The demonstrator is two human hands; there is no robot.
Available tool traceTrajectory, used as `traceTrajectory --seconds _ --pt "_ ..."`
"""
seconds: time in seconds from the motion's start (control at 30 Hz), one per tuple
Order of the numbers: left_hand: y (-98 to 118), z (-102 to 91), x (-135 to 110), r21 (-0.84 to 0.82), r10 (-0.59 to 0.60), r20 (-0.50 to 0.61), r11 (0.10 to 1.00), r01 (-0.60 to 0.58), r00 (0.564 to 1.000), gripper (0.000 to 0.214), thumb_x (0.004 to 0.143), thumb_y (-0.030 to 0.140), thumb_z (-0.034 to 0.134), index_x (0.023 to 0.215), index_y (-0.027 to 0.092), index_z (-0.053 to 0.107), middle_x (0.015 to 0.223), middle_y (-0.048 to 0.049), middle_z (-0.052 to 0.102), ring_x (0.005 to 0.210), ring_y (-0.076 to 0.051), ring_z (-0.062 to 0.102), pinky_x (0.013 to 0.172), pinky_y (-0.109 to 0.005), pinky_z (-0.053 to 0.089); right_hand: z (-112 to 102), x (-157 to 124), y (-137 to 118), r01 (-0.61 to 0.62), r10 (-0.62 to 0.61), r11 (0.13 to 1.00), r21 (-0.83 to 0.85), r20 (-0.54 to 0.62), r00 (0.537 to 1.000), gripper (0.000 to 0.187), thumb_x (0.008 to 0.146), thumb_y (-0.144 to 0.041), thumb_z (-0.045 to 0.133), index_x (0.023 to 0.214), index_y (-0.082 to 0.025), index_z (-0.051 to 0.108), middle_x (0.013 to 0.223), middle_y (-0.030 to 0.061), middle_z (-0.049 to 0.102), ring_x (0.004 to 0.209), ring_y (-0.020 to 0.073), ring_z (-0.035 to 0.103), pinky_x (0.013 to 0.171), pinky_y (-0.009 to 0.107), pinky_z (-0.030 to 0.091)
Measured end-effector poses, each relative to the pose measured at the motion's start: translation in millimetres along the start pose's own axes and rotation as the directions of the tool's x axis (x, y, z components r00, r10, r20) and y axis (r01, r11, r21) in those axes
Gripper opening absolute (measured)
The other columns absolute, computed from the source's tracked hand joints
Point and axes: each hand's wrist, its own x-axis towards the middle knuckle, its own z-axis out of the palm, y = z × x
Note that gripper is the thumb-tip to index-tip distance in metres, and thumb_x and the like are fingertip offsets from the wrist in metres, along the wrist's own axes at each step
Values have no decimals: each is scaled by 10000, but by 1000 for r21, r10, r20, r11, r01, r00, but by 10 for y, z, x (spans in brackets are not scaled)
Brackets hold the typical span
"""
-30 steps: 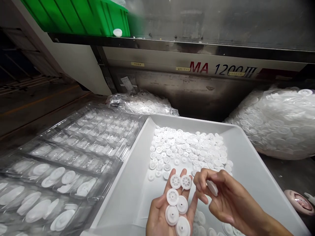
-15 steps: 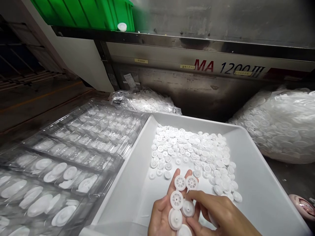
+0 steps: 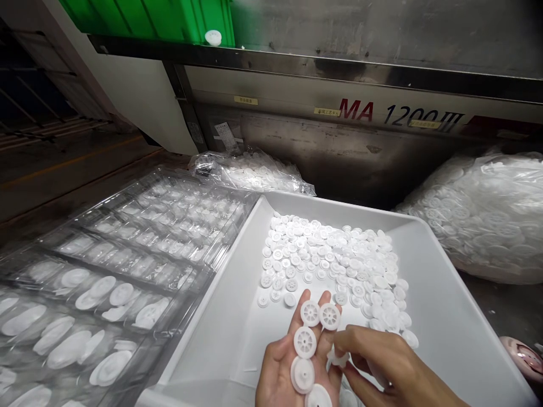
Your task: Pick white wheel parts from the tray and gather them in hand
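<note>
left hand (image 3: 283,370) flat, five spoked wheels (image 3: 305,342) on palm | right hand (image 3: 382,367) pinched sixth wheel (image 3: 337,357) | heap (image 3: 335,254) in white tray (image 3: 445,316) lay unpicked

Head-worn view faces forward and down, close above left hand (image 3: 275,374), right hand (image 3: 384,364) and shallow white plastic tray (image 3: 445,305); edges seemingly distorted.

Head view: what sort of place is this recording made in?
Probably a plastics moulding factory: a grey steel machine lettered MA 1200 III, a clear plastic bag bulging with small white spoked plastic wheels, and a white plastic tray holding more loose ones.
</note>
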Motion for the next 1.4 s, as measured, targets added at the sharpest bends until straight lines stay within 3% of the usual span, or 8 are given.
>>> traceTrajectory --seconds 0.2,0.43,0.57,0.7,0.83,1.03,1.23,1.4 --pt "22 -41 -11 46 -28 -27 999 29 999 459 799 232 347 1201 298 557 1360 6 499 1319 -242 328 1076 -427 206 -50 12 -17 31 -29 999 -17 120 992 220 834 -26 384 757 -232 396 719 -55 529 610 83 512 549 172 404" --pt "37 -25 -15 53 -17 -71 998 21 997 457 794 237 371 1210 292 553 1363 -5 498 1321 -253 323 1062 -415 230 -112 39 -53 -136 138 990 -25 186 973 131 846 -120 476 885 -244 493 805 -51 613 717 106 586 651 196 451" --pt "32 -51 -13 67 -7 -120 998 15 993 459 811 226 359 1230 302 532 1338 -14 525 1303 -242 354 1038 -405 256 -140 35 -6 -178 174 984 -2 239 955 113 832 -173 559 888 -265 523 818 -68 615 720 104 567 654 196 434" --pt "36 -123 -12 82 -20 -79 996 26 997 454 820 244 362 1244 261 524 1271 -51 583 1284 -237 385 1024 -399 279 -132 38 55 -139 120 987 77 212 970 32 884 -232 534 866 -257 523 765 -65 581 664 92 527 618 195 400" --pt "52 -142 -19 45 -50 -60 998 52 997 461 813 255 366 1245 254 525 1269 -53 586 1272 -225 408 1046 -392 265 -123 44 87 -63 23 975 213 184 983 84 921 -227 491 846 -234 528 785 -49 568 712 80 544 656 191 397" --pt "50 -37 -43 -29 -45 -104 999 43 994 512 831 224 333 1337 184 404 1338 -67 520 1283 -199 398 1075 -346 246 -109 60 98 -2 -24 980 199 126 992 71 901 -224 531 854 -218 584 755 -32 568 685 79 551 606 186 386" --pt "66 -35 -8 -87 -85 -136 993 73 987 553 825 224 353 1377 212 324 1349 -53 516 1289 -158 384 1048 -274 279 -180 80 66 -137 110 962 234 128 986 84 889 -312 540 882 -253 599 742 -41 586 639 97 489 585 214 366" --pt "79 -78 -17 -35 -70 -101 997 67 992 475 821 247 352 1276 263 488 1398 -55 455 1278 -249 403 1080 -426 237 -254 75 131 -330 358 822 464 29 933 262 918 -434 438 847 -237 597 666 -30 505 566 101 383 511 224 312"
